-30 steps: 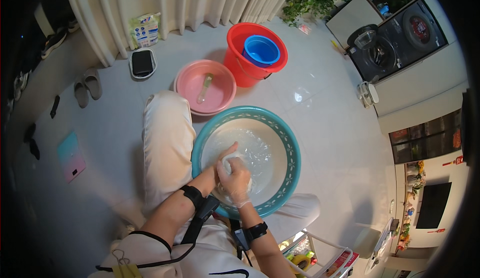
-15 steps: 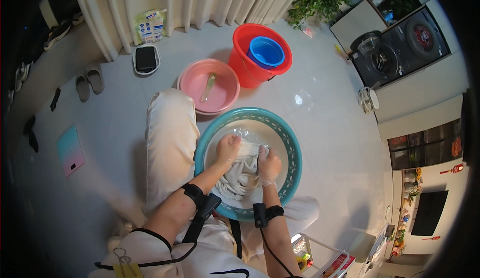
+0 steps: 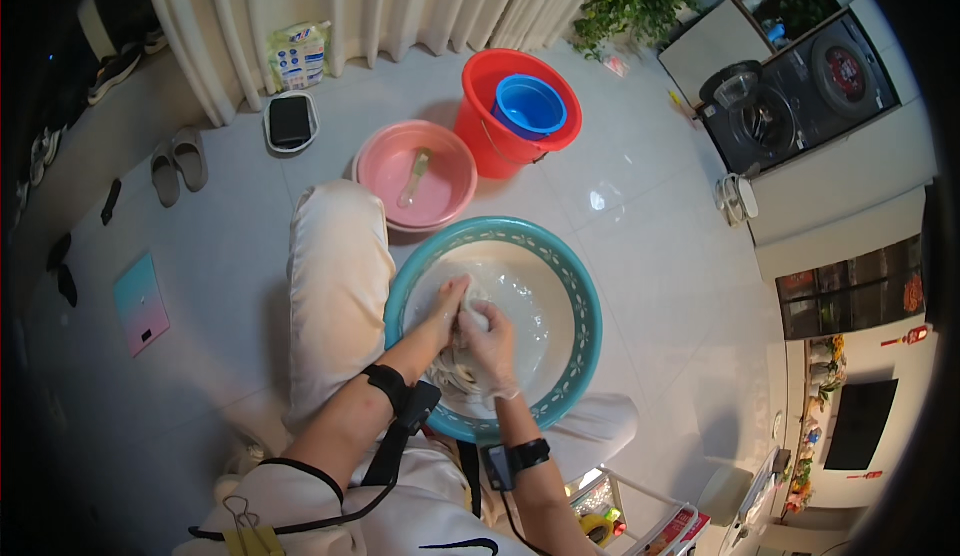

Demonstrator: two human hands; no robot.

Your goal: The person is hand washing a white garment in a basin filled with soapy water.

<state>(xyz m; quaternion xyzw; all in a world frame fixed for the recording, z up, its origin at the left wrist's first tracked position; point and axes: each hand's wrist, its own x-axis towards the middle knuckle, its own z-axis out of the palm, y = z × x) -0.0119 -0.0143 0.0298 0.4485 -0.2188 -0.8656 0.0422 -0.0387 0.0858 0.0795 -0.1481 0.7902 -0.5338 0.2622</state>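
Observation:
A teal-rimmed basin (image 3: 584,356) stands on the floor between my legs, holding cloudy, sudsy water. A wet whitish cloth (image 3: 455,374) lies bunched in its left part, partly under my hands. My left hand (image 3: 447,306) is closed on the cloth at the basin's left side. Pressed close beside it, my right hand (image 3: 489,343) is curled round another part of the cloth. Both hands look wet, and the fabric between them is mostly hidden. Black straps with small devices sit on both forearms.
Beyond the basin stand stacked pink basins (image 3: 372,171) with a pale green brush-like tool (image 3: 413,178) inside, and a red bucket (image 3: 487,143) holding a blue tub (image 3: 531,106). Grey slippers (image 3: 180,166) and a pink-blue scale (image 3: 142,301) lie left. A small rack (image 3: 640,516) stands lower right.
My right hand has moved left against my left hand. The cloth, stretched between them before, is now bunched and mostly covered by the hands.

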